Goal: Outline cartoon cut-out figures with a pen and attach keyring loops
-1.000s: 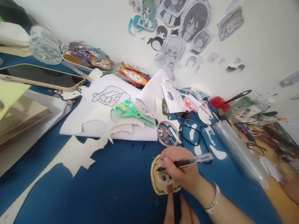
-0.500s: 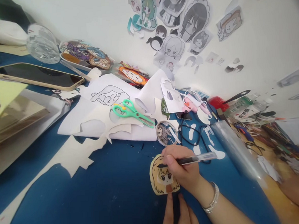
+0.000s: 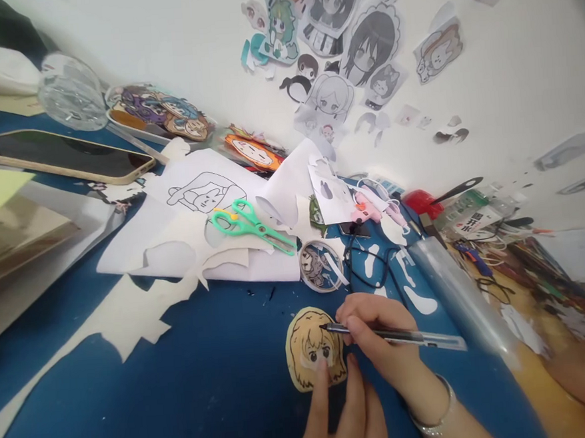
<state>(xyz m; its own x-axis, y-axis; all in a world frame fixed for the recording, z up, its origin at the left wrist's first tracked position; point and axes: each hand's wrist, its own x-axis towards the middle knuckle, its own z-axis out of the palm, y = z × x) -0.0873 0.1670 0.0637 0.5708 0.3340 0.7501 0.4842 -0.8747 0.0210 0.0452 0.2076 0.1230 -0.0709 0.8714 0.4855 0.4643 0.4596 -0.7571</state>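
The right hand (image 3: 381, 336) grips a pen (image 3: 405, 336), its tip on the blond paper cut-out (image 3: 306, 341) lying flat on the blue desk (image 3: 208, 385). The left hand (image 3: 346, 415), grip spread, presses apparently 2 fingertips (image 3: 324, 371) on the cut-out's lower edge. Green scissors (image 3: 250, 225) lie well beyond.

blue table (image 3: 194, 386), mint-green scissors (image 3: 250, 225), yellow-haired cutout (image 3: 309, 348), clear/blk pen (image 3: 405, 336)

One view only: a head-worn camera looking forward and down over the tabletop (image 3: 208, 385). The frame is tilted, so the far wall (image 3: 160, 41) runs diagonally across the top. It is close in: left hand (image 3: 346, 415) and right hand (image 3: 375, 333) with pen (image 3: 405, 336) sit near, bottom centre. Scissors (image 3: 250, 225) mid-distance, phone (image 3: 62, 155) far left.
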